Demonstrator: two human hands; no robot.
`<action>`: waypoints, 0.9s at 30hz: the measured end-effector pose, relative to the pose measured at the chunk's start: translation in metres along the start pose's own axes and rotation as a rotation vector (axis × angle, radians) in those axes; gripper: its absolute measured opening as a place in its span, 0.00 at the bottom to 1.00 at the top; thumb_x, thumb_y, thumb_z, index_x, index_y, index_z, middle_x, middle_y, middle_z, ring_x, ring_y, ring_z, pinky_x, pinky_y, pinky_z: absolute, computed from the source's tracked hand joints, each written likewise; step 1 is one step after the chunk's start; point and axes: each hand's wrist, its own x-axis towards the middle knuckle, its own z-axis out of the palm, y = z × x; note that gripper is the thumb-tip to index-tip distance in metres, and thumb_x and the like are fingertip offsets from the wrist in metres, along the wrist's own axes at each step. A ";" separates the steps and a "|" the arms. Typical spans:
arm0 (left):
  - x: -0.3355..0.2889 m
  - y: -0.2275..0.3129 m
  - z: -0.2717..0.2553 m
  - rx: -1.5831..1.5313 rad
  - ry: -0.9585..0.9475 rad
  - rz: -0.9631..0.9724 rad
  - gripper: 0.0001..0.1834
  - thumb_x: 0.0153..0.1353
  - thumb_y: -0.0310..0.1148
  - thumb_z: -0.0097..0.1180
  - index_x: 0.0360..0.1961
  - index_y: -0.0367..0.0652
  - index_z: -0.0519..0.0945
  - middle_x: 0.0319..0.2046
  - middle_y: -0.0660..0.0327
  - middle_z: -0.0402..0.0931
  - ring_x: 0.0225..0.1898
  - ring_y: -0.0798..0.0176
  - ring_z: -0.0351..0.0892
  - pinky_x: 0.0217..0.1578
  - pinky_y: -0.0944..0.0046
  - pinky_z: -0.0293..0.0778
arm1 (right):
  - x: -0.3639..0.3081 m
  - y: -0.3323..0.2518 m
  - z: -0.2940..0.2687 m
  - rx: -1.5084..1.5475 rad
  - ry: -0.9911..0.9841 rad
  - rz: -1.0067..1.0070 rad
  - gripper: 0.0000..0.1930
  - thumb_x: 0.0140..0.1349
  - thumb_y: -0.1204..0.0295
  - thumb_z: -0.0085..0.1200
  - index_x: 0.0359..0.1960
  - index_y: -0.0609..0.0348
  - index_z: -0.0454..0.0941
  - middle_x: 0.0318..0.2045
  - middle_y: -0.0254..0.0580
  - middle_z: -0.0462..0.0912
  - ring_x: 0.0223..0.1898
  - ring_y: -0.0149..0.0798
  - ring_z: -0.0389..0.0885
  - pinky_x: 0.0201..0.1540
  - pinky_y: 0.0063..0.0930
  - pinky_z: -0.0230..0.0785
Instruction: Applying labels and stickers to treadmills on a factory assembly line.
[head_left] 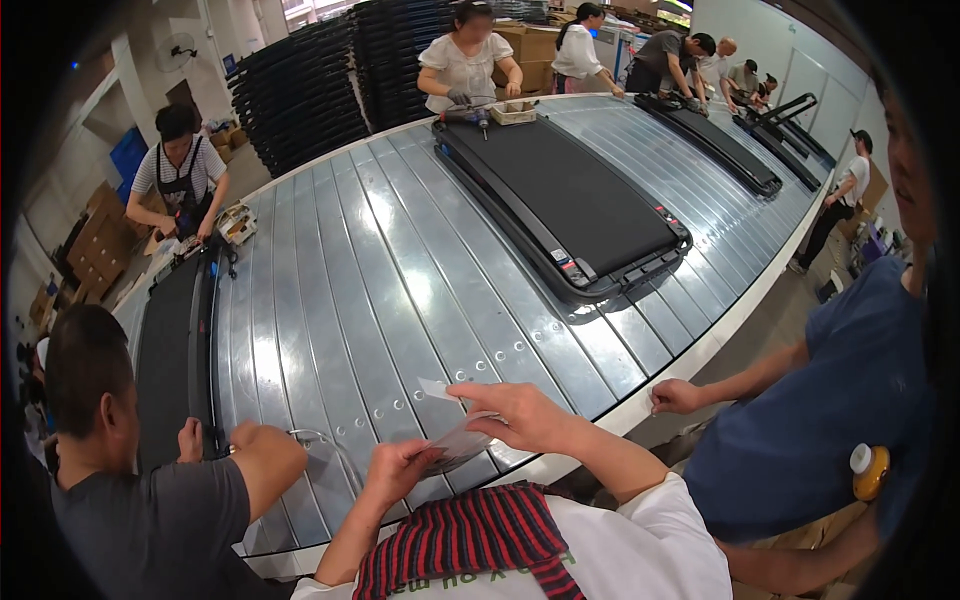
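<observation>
My left hand (396,468) pinches the lower left edge of a thin, pale, see-through sheet (452,452). Its other end reaches the lower fingers of my right hand (525,415). At the right index fingertip sits a small white slip (434,388), which looks like a label; the right fingers are closed around it. Both hands are above the near edge of the metal slat conveyor (330,250). Beyond them, a flat black treadmill (570,195) lies on the slats, with small coloured stickers at its near corners.
At the left, a person in a dark shirt (160,500) handles another treadmill (175,350). A person in blue (800,400) stands close on my right, one hand (680,396) near the conveyor's rim. Several workers stand along the far side, beside stacked black frames (300,100).
</observation>
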 end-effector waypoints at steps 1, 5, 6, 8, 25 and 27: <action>-0.001 0.003 0.001 0.010 0.022 -0.010 0.09 0.53 0.34 0.56 0.32 0.41 0.79 0.18 0.58 0.75 0.19 0.73 0.70 0.22 0.69 0.67 | 0.001 0.002 0.000 0.006 -0.005 -0.005 0.27 0.49 0.76 0.55 0.53 0.51 0.63 0.27 0.40 0.78 0.30 0.43 0.78 0.33 0.32 0.70; -0.005 0.004 0.003 0.060 0.081 -0.016 0.08 0.52 0.34 0.56 0.33 0.45 0.80 0.22 0.54 0.76 0.21 0.60 0.77 0.23 0.68 0.70 | 0.005 0.010 -0.003 0.038 -0.060 0.051 0.28 0.49 0.76 0.55 0.55 0.50 0.61 0.27 0.41 0.78 0.30 0.44 0.78 0.32 0.33 0.70; -0.006 0.003 0.003 0.061 0.089 -0.025 0.08 0.52 0.34 0.56 0.33 0.45 0.80 0.22 0.54 0.76 0.21 0.60 0.77 0.23 0.68 0.70 | 0.007 0.012 -0.004 0.056 -0.106 0.086 0.29 0.49 0.76 0.55 0.55 0.49 0.60 0.27 0.41 0.78 0.29 0.45 0.78 0.32 0.33 0.70; -0.009 0.001 0.003 0.057 0.099 -0.027 0.08 0.52 0.32 0.57 0.34 0.44 0.80 0.21 0.57 0.78 0.21 0.66 0.77 0.23 0.69 0.70 | 0.010 0.013 -0.001 -0.009 -0.171 0.094 0.29 0.49 0.76 0.54 0.55 0.49 0.60 0.26 0.41 0.78 0.29 0.45 0.77 0.31 0.34 0.70; -0.069 -0.039 -0.003 -0.705 0.161 -0.394 0.16 0.53 0.23 0.54 0.45 0.42 0.74 0.37 0.60 0.76 0.39 0.70 0.73 0.39 0.71 0.69 | 0.030 0.011 0.074 -0.112 -0.325 -0.271 0.30 0.45 0.76 0.55 0.53 0.43 0.63 0.25 0.34 0.77 0.27 0.45 0.76 0.28 0.33 0.69; -0.079 -0.059 -0.001 -0.678 0.176 -0.369 0.16 0.53 0.23 0.54 0.45 0.43 0.75 0.37 0.60 0.77 0.38 0.70 0.74 0.38 0.70 0.70 | 0.030 0.007 0.085 -0.123 -0.303 -0.279 0.30 0.45 0.76 0.55 0.54 0.44 0.63 0.26 0.36 0.78 0.27 0.45 0.76 0.29 0.34 0.69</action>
